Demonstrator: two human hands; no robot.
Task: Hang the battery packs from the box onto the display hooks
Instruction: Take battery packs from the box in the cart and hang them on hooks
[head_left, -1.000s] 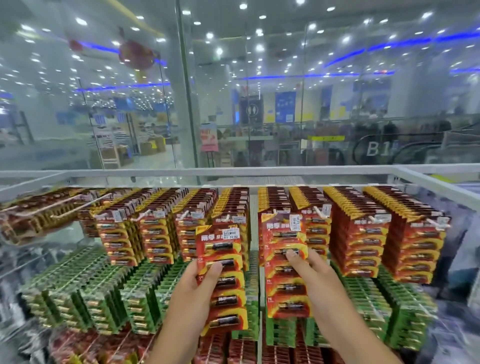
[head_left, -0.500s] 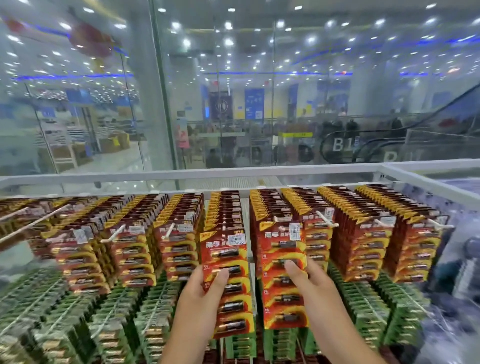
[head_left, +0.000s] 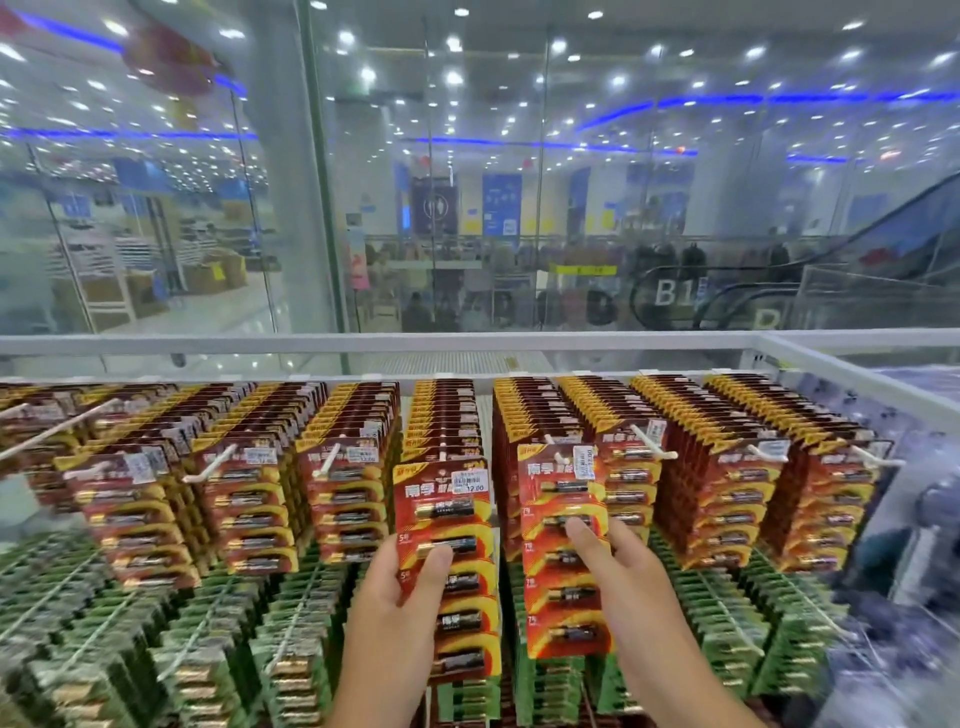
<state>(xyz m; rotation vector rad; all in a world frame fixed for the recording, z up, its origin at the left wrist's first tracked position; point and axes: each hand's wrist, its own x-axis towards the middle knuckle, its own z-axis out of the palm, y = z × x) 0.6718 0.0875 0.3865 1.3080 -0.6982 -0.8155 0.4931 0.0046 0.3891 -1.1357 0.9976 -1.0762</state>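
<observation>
Scene bright, evenly lit. Light from many small white ceiling spots (head_left: 453, 78) and blue strip lights (head_left: 779, 100) in the far hall, seen through or mirrored in the glass wall (head_left: 322, 208); reflections there haze the background. No hard shadows. Centre sharpest: print on the near red packs (head_left: 447, 519) readable. Left and right edges smeared by blur; lower right corner nearly unreadable. Wide-angle bending at the edges: the white rail (head_left: 363, 343) bows.

we see battery packs (head_left: 447, 545) red with yellow swooshes | lower-row packs (head_left: 291, 670) green | hooks (head_left: 208, 467) white
</observation>
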